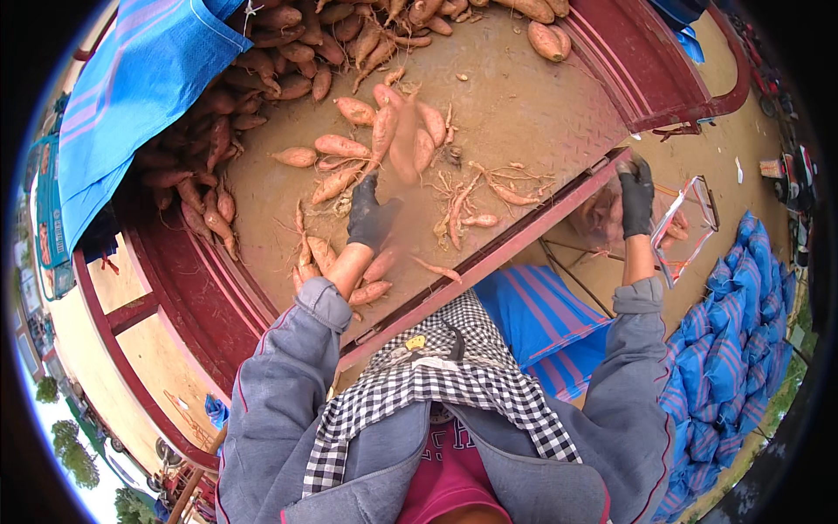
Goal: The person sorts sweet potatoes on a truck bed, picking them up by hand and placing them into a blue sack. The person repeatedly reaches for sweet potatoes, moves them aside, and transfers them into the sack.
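My left hand (370, 215), in a dark glove, is over the metal truck bed (510, 85), thumb spread from the fingers. Its fingertips are at the thin end of a long sweet potato (383, 131) in a loose group; a blurred patch of the view covers part of this group. More sweet potatoes (369, 293) lie beside my left wrist. My right hand (636, 198), gloved too, is beyond the bed's edge, by the end of the red edge rail (524, 239). Its fingers are blurred, and I cannot tell whether it holds anything. Below it are sweet potatoes (592, 216) beside a bag's open mouth (687, 229).
A large sweet potato heap (288, 52) fills the bed's far left, partly under a blue striped sheet (150, 98). Thin rooty pieces (458, 206) lie mid-bed. A blue striped sack (543, 314) hangs below the rail. Filled blue sacks (727, 340) are stacked on the right.
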The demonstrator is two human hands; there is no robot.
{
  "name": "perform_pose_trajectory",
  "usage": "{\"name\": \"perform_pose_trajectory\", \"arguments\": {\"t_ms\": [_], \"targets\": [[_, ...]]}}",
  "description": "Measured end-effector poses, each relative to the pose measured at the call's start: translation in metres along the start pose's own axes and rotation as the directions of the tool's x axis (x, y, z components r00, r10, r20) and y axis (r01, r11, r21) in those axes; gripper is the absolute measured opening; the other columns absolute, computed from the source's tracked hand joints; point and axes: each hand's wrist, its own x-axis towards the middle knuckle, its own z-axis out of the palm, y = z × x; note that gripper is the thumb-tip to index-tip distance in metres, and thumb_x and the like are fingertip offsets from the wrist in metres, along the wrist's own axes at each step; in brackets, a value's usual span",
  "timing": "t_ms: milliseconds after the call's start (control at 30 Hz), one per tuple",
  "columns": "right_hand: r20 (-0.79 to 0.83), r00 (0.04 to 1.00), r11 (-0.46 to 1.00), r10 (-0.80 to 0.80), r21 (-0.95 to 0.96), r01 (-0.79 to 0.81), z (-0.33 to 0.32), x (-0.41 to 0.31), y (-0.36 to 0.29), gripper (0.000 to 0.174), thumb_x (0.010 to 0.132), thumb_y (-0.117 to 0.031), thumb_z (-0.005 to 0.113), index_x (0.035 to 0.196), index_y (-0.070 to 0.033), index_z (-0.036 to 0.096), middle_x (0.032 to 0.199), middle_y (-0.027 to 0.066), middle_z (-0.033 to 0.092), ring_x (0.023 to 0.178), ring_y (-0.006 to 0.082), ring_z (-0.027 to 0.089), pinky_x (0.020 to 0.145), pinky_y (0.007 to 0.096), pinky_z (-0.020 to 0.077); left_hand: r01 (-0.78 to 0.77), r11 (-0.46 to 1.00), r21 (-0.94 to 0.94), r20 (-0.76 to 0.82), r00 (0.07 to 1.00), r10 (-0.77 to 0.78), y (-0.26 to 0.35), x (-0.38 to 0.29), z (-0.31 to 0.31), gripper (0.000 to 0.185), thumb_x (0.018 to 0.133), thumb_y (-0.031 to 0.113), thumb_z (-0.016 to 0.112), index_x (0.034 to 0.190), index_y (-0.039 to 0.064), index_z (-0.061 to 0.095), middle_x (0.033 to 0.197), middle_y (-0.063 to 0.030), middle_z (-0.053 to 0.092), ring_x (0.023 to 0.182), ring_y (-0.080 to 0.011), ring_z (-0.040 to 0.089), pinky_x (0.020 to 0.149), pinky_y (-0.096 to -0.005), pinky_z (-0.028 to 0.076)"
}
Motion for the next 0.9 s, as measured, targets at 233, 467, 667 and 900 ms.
{"name": "perform_pose_trajectory", "arguments": {"t_ms": [233,467,667,900], "targets": [[0.527,0.84,0.668,-0.127,-0.58,0.465,0.327,-0.035,-0.096,0.05,0.081,-0.029,0.06,0.126,-0.008,0.053,0.114,0.0168,0.061,0.104,0.0342,0.059,0.089,0.0434,0.048,-0.041,0.909,0.416,0.016,0.999,0.038,0.046,0.091,-0.003,0.085,0.071,0.034,0.072,0.143,0.007,0.035,0.128,-0.0212,0.052,0.115,-0.0374,0.053,0.097,-0.0434,0.043],[0.438,0.888,0.82,0.143,-0.555,0.142,0.319,0.013,-0.079,0.048,0.073,-0.03,0.063,0.114,-0.006,0.06,0.102,0.0185,0.068,0.09,0.0302,0.067,0.08,0.0385,0.0504,0.159,0.816,0.555,0.019,0.979,-0.203,0.067,0.09,0.022,0.112,0.064,0.049,0.075,0.151,0.013,0.016,0.123,-0.0221,0.053,0.113,-0.0359,0.055,0.091,-0.0441,0.047],[0.578,0.78,0.898,0.239,-0.437,0.049,0.298,-0.031,-0.104,0.061,0.067,-0.036,0.07,0.113,0.0,0.054,0.101,0.0262,0.063,0.101,0.0356,0.063,0.084,0.041,0.0506,0.231,0.83,0.509,-0.055,0.97,-0.236,0.07,0.095,0.04,0.118,0.06,0.051,0.077,0.152,0.014,0.011,0.124,-0.0236,0.052,0.111,-0.0364,0.057,0.09,-0.0439,0.048],[0.57,0.762,0.778,0.307,-0.612,0.145,0.334,-0.056,-0.076,0.056,0.065,-0.036,0.069,0.112,-0.007,0.063,0.107,0.0219,0.065,0.101,0.0351,0.064,0.084,0.0406,0.0515,0.206,0.978,0.011,0.044,0.977,-0.207,0.048,0.093,-0.001,0.112,0.061,0.025,0.077,0.15,0.007,0.012,0.144,-0.0211,0.038,0.122,-0.0352,0.05,0.097,-0.0389,0.045]]}}
